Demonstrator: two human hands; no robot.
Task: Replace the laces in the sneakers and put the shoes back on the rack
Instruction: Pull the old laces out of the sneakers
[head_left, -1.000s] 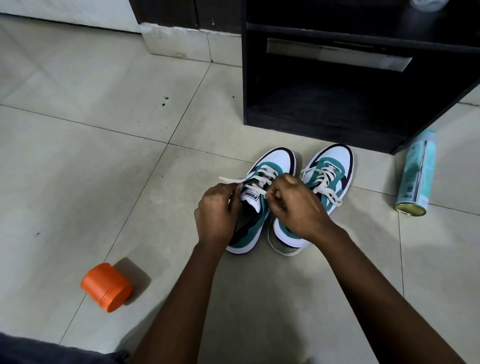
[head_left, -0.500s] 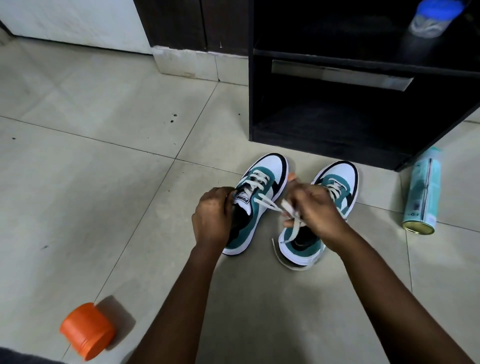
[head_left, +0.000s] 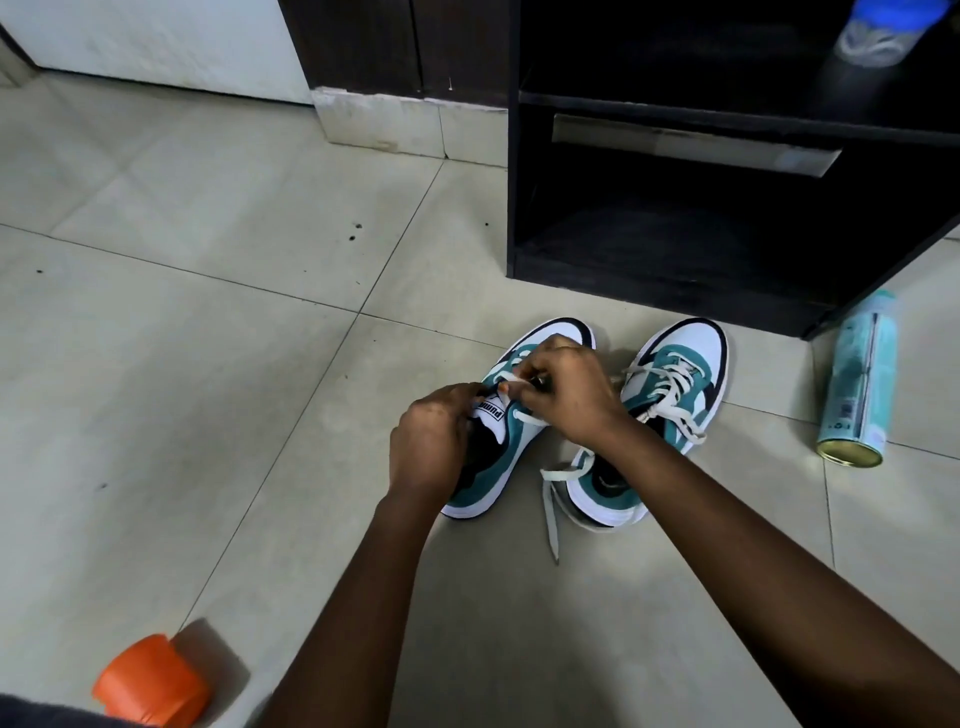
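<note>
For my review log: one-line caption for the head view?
Both hands work a lace on the left sneaker before a dark rack.

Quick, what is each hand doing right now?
Left hand: grips the left sneaker by its tongue.
Right hand: pinches that sneaker's lace.

orange container (head_left: 153, 682) lying on floor tile, lower left | teal spray can (head_left: 860, 382) lying beside rack | blue-capped bottle (head_left: 883, 26) on shelf

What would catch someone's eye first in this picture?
Two hands, the left hand and the right hand, pinch a white lace over the left teal-and-white sneaker at centre. Its laced twin sneaker sits beside it, before the black shoe rack. An orange plastic jar lies bottom left.
</note>
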